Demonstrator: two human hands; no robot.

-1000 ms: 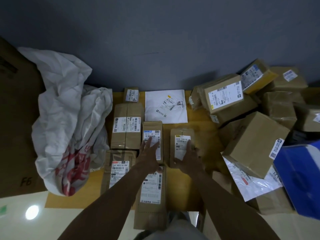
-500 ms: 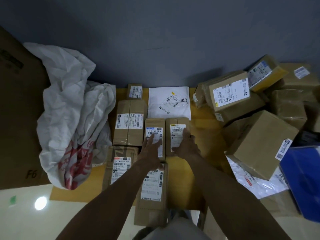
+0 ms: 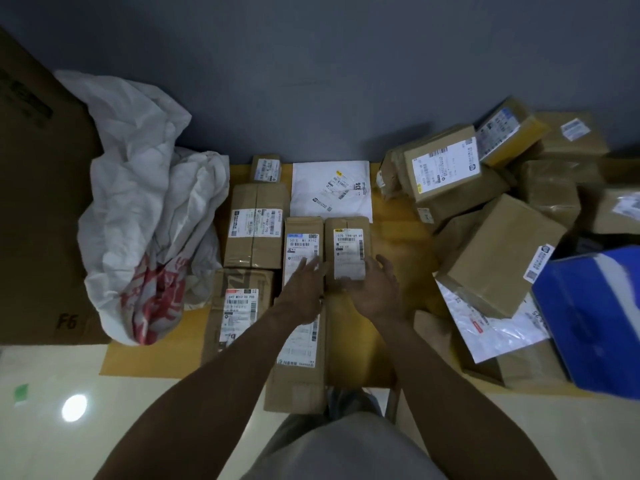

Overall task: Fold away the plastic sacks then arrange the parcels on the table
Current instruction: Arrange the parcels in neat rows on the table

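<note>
Two narrow brown parcels lie side by side in the middle of the yellow table (image 3: pixel 412 244). My left hand (image 3: pixel 304 289) rests flat with straight fingers on the left parcel (image 3: pixel 302 237). My right hand (image 3: pixel 375 289) lies over the near end of the right parcel (image 3: pixel 348 233), fingers relaxed and spread. A white flat parcel (image 3: pixel 330 190) lies behind them. A wider brown parcel (image 3: pixel 256 225) and a small one (image 3: pixel 266 168) sit to the left. A crumpled white and red plastic sack (image 3: pixel 145 209) is heaped at the table's left edge.
A loose pile of brown boxes (image 3: pixel 491 251) and a white plastic mailer (image 3: pixel 485 327) crowd the right side, with a blue box (image 3: pixel 595 317) at the far right. A big cardboard box (image 3: pixel 34 202) stands at the left. A long parcel (image 3: pixel 298 368) overhangs the near table edge.
The right parcel has slid away from me and leftward until it lies against the left parcel. My right hand has drawn back to its near end. My left hand stays on the left parcel.
</note>
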